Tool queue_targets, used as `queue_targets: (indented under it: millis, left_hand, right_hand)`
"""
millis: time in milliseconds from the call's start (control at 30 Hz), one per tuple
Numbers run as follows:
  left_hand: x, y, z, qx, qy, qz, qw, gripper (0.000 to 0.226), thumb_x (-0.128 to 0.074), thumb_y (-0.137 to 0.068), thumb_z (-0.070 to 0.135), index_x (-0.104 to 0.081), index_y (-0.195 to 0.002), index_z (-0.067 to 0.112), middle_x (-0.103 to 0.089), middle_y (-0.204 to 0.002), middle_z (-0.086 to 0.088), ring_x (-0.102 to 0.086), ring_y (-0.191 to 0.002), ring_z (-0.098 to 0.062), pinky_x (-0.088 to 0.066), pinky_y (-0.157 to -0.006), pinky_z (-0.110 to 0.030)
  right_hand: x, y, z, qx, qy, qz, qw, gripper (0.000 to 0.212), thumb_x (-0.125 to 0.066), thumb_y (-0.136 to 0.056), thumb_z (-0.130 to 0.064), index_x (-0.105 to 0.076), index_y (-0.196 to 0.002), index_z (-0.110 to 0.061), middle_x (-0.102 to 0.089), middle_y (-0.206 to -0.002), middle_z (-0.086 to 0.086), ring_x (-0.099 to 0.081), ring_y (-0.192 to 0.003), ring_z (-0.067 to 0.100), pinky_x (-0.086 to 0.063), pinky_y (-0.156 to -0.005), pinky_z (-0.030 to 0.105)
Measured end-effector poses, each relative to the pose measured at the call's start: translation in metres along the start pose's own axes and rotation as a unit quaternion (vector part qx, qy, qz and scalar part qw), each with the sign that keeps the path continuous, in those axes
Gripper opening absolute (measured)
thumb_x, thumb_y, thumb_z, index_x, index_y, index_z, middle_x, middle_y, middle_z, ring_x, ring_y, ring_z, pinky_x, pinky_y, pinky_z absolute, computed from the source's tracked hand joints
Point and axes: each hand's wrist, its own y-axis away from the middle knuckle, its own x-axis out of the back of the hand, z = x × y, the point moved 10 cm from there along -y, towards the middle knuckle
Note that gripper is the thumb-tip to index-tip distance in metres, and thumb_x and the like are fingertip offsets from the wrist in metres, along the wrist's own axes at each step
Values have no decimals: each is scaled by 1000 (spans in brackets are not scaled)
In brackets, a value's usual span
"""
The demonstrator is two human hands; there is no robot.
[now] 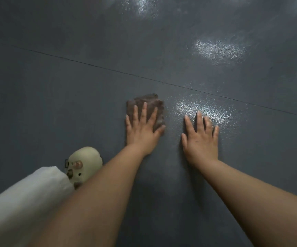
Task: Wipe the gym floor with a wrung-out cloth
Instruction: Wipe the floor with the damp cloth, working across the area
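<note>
brown folded cloth (149,106) flat under left hand (142,130), floor (73,86) dark

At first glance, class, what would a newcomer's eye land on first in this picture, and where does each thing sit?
Two bare hands pressed flat on the dark grey floor: the left hand spread on a folded brown cloth at the centre, the right hand on bare floor beside it. Bright wet-looking glints shine ahead and to the right. At lower left sits a pale clog-style shoe below a white trouser leg.
</note>
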Motion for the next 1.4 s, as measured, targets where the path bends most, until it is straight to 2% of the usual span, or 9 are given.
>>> queue_targets:
  millis: [167,367,600,767,867,933,1033,1200,1400]
  left_hand:
    - [19,-21,-112,206,92,45,973,66,-21,-97,56,6,-151,28,16,-158,-3,15,-144,-28,6,-114,-52]
    - [5,35,-223,470,215,103,850,63,-24,-98,54,-4,-152,27,8,-159,-6,10,-145,-32,4,-114,-53]
    - [-6,50,-172,422,177,109,882,59,-29,-99,46,-9,-152,27,5,-159,-9,7,-145,-35,2,-113,-55]
    - [-35,70,-9,149,81,88,982,63,-31,-87,51,-47,-139,19,-38,-144,-25,-37,-128,-52,-24,-101,-68]
    - [-52,85,40,49,42,18,998,57,-23,-92,50,-53,-133,25,-47,-141,-17,-45,-125,-45,-21,-105,-56]
    - [-48,82,40,15,19,6,1000,60,-19,-88,50,-42,-140,29,-39,-148,-13,-38,-132,-42,-16,-110,-55]
    - [-42,63,16,-30,-54,23,998,65,9,-80,55,14,-142,34,12,-158,-4,8,-145,-34,9,-113,-52]
    - [-9,33,-95,141,15,55,988,59,-22,-100,44,4,-151,28,15,-158,-5,13,-145,-30,5,-115,-50]
    - [-25,89,-183,384,164,109,902,56,-23,-101,42,-5,-152,27,8,-159,-7,9,-145,-34,2,-115,-50]
  right_hand:
    - [1,0,1,2,-3,0,1000,59,-30,-100,-41,-1,-151,-32,11,-159,4,9,-146,26,5,-115,49]
    - [1,-1,3,9,-7,7,1000,60,-30,-99,-43,-1,-151,-33,11,-159,4,10,-146,25,6,-115,49]
    - [-4,-2,3,5,-9,10,1000,60,-29,-99,-42,1,-151,-32,13,-159,4,13,-145,26,10,-114,48]
    - [-3,-1,3,4,-8,13,1000,60,-29,-99,-42,0,-151,-32,11,-159,4,11,-145,25,10,-114,48]
    - [-2,0,2,8,-7,15,1000,60,-29,-100,-41,0,-151,-32,11,-159,4,11,-145,25,9,-115,48]
    - [-2,-1,3,10,-5,16,1000,59,-28,-100,-41,0,-151,-32,11,-159,4,11,-145,25,9,-116,48]
    - [-2,-1,3,10,-10,18,1000,59,-29,-100,-42,-3,-151,-32,9,-159,4,9,-146,25,8,-116,47]
    - [1,0,4,16,-5,16,1000,58,-30,-100,-41,-4,-151,-32,8,-159,3,8,-146,24,6,-116,46]
    - [6,1,5,32,-9,15,999,59,-34,-99,-40,-7,-151,-32,6,-160,2,6,-146,23,4,-116,46]
